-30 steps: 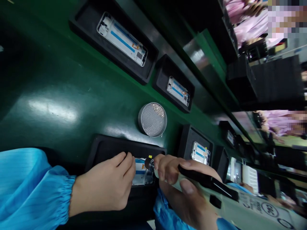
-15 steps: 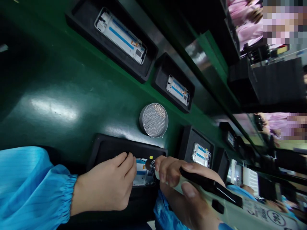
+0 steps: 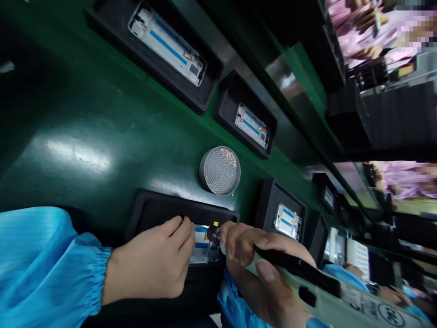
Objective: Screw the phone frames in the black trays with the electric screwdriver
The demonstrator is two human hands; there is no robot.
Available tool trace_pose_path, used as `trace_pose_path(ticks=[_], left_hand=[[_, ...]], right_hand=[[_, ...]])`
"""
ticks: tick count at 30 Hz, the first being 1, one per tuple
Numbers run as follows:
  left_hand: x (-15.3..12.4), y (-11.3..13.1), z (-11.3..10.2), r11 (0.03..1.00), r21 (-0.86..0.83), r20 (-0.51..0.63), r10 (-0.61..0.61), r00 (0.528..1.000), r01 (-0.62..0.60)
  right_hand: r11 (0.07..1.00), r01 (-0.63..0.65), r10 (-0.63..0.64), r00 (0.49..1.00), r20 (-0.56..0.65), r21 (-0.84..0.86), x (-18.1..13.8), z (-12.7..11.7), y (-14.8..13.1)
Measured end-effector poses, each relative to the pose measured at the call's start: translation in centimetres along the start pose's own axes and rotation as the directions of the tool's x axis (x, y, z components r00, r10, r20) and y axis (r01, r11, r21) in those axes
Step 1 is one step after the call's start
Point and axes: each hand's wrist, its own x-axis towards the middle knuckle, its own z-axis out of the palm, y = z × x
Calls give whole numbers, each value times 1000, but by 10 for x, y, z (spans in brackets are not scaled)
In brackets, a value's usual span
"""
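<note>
My right hand [image 3: 259,255] is wrapped round a pale electric screwdriver [image 3: 321,291] with a black lever. Its dark tip points at the right part of an opened phone [image 3: 202,251] with blue strips, which lies in a black tray [image 3: 153,207]. Whether the bit touches the phone I cannot tell. Over the phone's left part rests my left hand [image 3: 153,259], its fingers pressed together and bent down; what they hold, if anything, is hidden. Just beyond the tray stands a round metal dish [image 3: 220,171] with a dimpled floor and tiny screws at its far side.
Black trays with opened phones line the far side: a large one [image 3: 112,32], a second [image 3: 225,100] and a third [image 3: 268,196]. They sit on a green bench [image 3: 102,114] beside a long rail. People in pink [image 3: 358,36] work across from me.
My hands, the screwdriver and the phone keep nearly the same places. The view has shifted slightly, and a co-worker's hands at the top right have moved.
</note>
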Motion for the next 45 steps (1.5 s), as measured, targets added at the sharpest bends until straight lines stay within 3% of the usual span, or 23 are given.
trace_pose_path(ticks=[14,18,20,24,28,36,41,45], left_hand=[[-2,8,6,998,22,140,-62,988,59],[1,11,7,993,63,157,-111,981,102],[2,16,4,990,106,113,-110,987,99],[2,28,-15,988,150,20,32,999,-34],[4,31,-34,986,79,78,142,987,-148],[12,20,-42,958,-17,181,283,942,-285],[13,18,-43,949,6,209,306,929,-315],[12,17,-44,945,29,218,311,925,-325]], right_hand=[[994,45,-45,999,-7,96,2,1,15],[975,153,-149,988,-38,163,11,-7,14],[956,246,-225,965,-135,161,17,-20,3],[904,420,-358,846,-395,81,22,-55,-26],[860,504,-412,774,-480,74,17,-74,-42],[844,522,-384,749,-540,124,14,-76,-51],[840,496,-342,798,-496,220,12,-81,-52],[827,522,-375,788,-489,207,11,-82,-52]])
